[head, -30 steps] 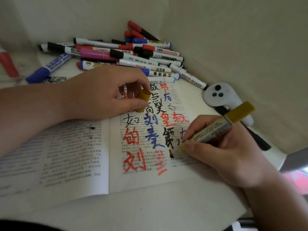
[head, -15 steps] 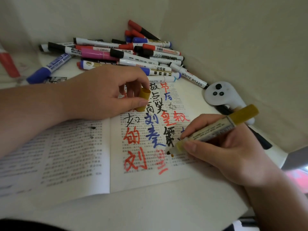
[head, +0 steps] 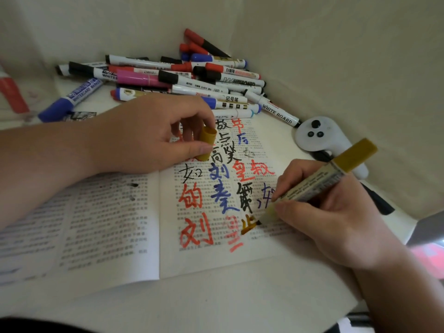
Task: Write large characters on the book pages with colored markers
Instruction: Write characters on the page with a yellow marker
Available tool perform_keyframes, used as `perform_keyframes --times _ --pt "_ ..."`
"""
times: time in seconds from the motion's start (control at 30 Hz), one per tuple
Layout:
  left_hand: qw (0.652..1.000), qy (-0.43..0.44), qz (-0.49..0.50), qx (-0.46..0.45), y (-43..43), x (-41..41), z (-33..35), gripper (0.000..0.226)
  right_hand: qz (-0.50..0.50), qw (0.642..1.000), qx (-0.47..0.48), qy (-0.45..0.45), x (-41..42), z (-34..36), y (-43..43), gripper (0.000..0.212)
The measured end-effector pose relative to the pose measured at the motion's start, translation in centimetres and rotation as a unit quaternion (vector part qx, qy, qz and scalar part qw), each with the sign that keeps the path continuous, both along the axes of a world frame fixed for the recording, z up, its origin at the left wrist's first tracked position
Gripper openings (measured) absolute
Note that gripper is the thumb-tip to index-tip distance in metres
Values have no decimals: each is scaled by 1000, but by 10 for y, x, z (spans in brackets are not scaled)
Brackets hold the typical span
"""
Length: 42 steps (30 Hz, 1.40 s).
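An open book lies flat on the white surface. Its right page carries large red, blue and black characters. My right hand grips a gold marker, tip down on the lower right page at fresh gold strokes. My left hand rests on the top of the page and pinches the marker's gold cap between thumb and fingers.
A heap of several whiteboard markers lies against the back wall behind the book. A blue marker lies apart at the left. A white handheld controller sits at the right, by the wall.
The gold marker's tip has travelled over the lower right page and new gold strokes have appeared beside the red character. My left hand has stayed in place with the cap.
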<state>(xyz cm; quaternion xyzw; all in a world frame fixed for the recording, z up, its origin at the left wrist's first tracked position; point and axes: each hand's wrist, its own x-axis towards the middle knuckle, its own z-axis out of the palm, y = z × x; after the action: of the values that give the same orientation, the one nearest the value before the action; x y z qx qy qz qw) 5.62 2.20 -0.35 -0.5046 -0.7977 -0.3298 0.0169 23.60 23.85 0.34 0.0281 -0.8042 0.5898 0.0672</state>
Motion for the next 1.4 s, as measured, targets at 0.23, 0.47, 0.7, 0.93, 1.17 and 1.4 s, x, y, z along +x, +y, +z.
perform_keyframes --times 0.23,0.47,0.7,0.93,1.17,1.4 --pt "1000 -2 4 -8 0 1 2 35 32 999 -14 -4 4 0 -1 7" --pt "1000 7 4 -11 1 2 2 34 76 997 -17 -28 4 2 2 9" --pt "1000 9 8 -11 0 2 2 34 75 996 -43 -17 4 1 2 2" --pt "1000 10 5 -5 0 3 3 32 7 1000 -3 10 3 0 2 8" --pt "1000 15 5 -4 0 4 4 33 -33 999 35 9 2 -2 4 6" --pt "1000 1 13 2 1 6 3 43 40 999 15 -10 5 1 7 9"
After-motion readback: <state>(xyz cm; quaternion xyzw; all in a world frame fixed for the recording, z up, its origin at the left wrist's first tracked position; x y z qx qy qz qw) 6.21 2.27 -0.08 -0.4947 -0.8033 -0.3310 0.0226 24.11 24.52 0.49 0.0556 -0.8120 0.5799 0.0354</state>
